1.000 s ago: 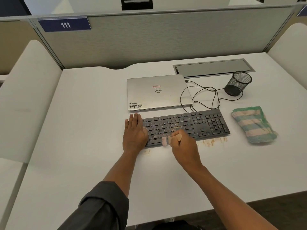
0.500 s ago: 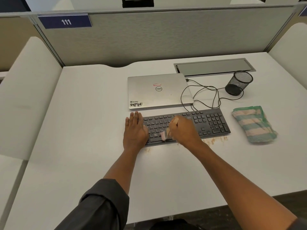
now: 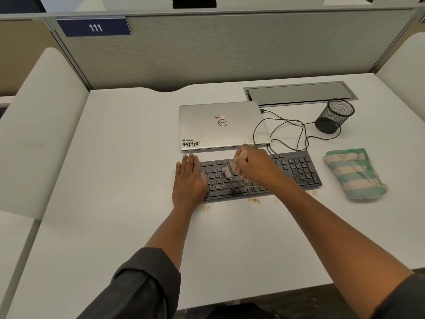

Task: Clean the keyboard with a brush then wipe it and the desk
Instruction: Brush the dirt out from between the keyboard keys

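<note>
A black keyboard point(image 3: 296, 170) lies on the white desk point(image 3: 119, 180). My left hand point(image 3: 188, 183) rests flat on the keyboard's left end, fingers together. My right hand point(image 3: 254, 165) is over the keyboard's middle, closed around a small wooden-handled brush point(image 3: 231, 170) whose pale bristles touch the upper key rows. Brown crumbs point(image 3: 253, 200) lie on the desk along the keyboard's front edge. A folded green and pink striped cloth point(image 3: 354, 173) lies to the right of the keyboard.
A shut silver laptop point(image 3: 220, 125) sits just behind the keyboard, with a black cable point(image 3: 287, 132) looping to its right. A black mesh pen cup point(image 3: 333, 116) lies tipped at the back right, near a metal cable hatch point(image 3: 299, 93). Partition walls enclose the desk.
My right hand has moved with the brush from the keyboard's front edge up toward its back rows. My left hand has stayed on the left end.
</note>
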A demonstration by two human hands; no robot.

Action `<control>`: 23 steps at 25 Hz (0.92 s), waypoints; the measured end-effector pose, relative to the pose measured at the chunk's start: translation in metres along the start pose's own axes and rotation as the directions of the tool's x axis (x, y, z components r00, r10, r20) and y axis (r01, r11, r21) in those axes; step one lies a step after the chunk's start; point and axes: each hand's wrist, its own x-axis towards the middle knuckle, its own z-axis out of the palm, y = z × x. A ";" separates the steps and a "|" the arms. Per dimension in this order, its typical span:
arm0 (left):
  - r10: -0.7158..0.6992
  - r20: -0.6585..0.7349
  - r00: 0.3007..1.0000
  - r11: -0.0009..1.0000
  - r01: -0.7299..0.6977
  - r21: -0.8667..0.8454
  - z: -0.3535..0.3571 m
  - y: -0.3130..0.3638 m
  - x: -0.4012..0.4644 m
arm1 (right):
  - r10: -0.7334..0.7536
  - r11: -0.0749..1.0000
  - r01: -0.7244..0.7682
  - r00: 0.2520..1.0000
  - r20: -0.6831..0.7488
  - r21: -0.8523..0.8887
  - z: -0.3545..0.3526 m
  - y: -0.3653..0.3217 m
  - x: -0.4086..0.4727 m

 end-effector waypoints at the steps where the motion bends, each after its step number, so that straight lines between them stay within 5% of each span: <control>1: 0.002 -0.002 1.000 1.000 -0.002 0.001 0.000 0.000 0.000 | -0.013 1.000 0.013 1.000 -0.022 0.013 0.001 0.000 0.001; 7: 0.005 0.000 1.000 1.000 -0.005 0.004 0.000 0.000 0.000 | 0.020 0.994 -0.002 0.986 0.166 -0.109 -0.003 -0.002 -0.001; 13: -0.001 0.010 1.000 1.000 0.001 0.007 -0.001 0.000 0.000 | -0.106 0.994 0.106 0.989 0.105 0.013 -0.003 -0.006 0.003; 20: -0.009 0.027 1.000 1.000 0.009 0.010 -0.001 0.001 0.000 | -0.001 0.989 0.016 0.995 0.101 -0.148 -0.022 -0.007 0.010; 23: -0.009 0.026 1.000 1.000 0.009 0.013 -0.001 0.001 0.000 | 0.005 1.000 -0.003 0.994 0.109 -0.013 -0.027 -0.004 0.010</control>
